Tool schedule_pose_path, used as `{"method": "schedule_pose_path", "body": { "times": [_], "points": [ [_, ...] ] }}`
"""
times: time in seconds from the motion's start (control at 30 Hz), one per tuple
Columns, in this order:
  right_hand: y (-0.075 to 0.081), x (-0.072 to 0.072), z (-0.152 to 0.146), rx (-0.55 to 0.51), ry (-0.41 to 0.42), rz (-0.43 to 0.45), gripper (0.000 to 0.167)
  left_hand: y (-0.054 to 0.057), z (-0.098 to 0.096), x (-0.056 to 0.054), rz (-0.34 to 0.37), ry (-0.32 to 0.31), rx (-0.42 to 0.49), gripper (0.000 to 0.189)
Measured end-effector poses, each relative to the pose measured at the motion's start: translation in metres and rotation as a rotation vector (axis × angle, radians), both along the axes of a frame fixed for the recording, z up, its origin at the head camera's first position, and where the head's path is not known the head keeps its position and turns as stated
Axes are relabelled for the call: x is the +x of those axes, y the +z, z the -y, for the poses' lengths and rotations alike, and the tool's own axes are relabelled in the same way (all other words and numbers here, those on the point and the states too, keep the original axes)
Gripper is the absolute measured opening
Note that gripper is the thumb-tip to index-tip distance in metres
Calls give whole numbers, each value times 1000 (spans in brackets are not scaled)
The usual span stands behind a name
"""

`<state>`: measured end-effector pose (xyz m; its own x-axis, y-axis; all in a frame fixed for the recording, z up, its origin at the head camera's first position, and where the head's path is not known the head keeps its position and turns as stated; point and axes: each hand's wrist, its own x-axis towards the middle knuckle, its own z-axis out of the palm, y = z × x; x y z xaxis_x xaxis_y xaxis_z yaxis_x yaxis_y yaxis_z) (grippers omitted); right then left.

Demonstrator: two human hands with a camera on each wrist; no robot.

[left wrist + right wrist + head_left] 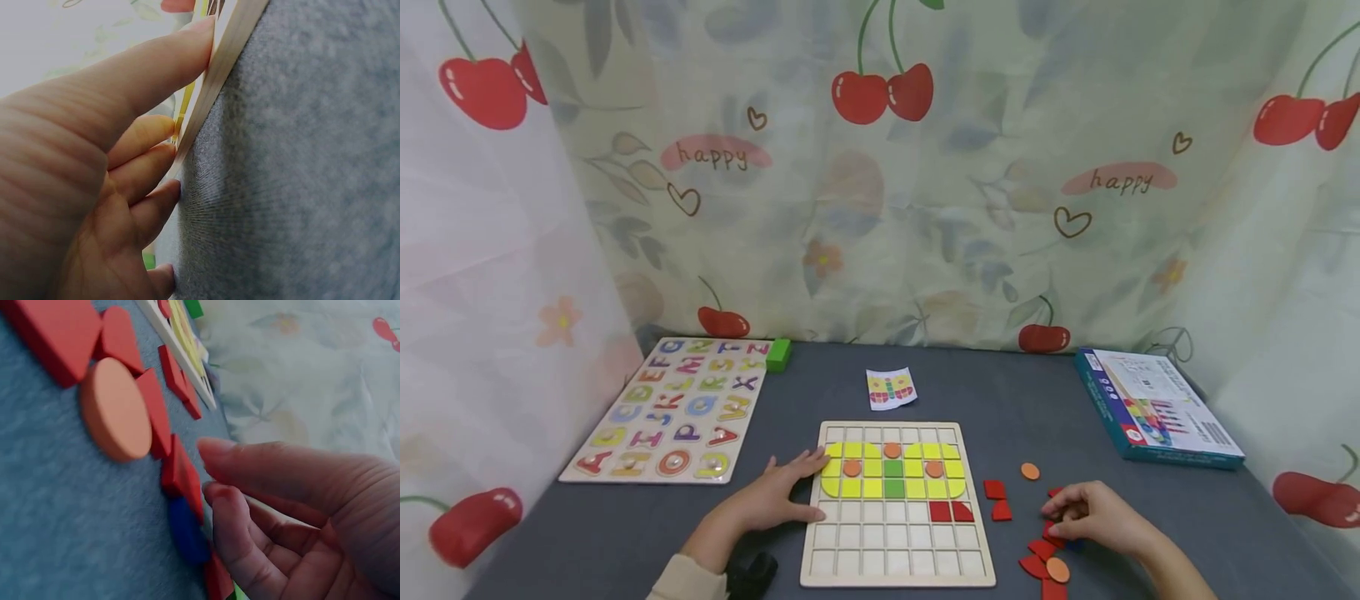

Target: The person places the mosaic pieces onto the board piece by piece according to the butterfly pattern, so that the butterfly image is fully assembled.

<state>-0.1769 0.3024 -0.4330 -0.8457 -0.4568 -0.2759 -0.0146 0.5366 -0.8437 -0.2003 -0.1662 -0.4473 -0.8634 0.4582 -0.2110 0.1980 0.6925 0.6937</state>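
A pale wooden grid board (897, 537) lies in front of me, with yellow tiles, green tiles, orange discs and two red tiles set in its cells. My left hand (771, 493) rests along the board's left edge, fingers spread and thumb on the frame. In the left wrist view, the thumb (169, 56) touches the wooden rim. My right hand (1101, 518) hovers at the loose red pieces right of the board. In the right wrist view, its bent fingers and thumb are apart, nothing visible between them, close to a red tile (181, 475) and a blue piece (187, 531).
Red tiles (997, 500) and an orange disc (1030, 472) lie between board and right hand. A printed pattern card (891, 389) sits behind the board. An alphabet puzzle (662, 408) and green block (778, 356) are at left, a blue box (1161, 408) at right.
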Motion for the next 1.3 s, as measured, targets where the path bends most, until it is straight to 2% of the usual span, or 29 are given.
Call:
{"method": "schedule_pose_path", "body": {
  "times": [0.27,0.47,0.67,0.87,1.07,1.3],
  "points": [
    [-5,9,-10,68,-17,-76,36,-1,0,2,-9,-12,17,81],
    [-3,11,-8,88,-12,-81,36,0,1,2,-10,-13,16,81],
    [-3,10,-5,85,-3,-47,34,0,2,2,-15,-14,18,81],
    [-4,5,2,6,13,4,25,0,2,1,-8,-19,22,81],
    [-1,-7,12,-77,7,15,25,1,2,1,9,-13,20,82],
    [7,-21,39,-89,-9,18,27,0,2,1,9,-7,16,82]
  ]
}}
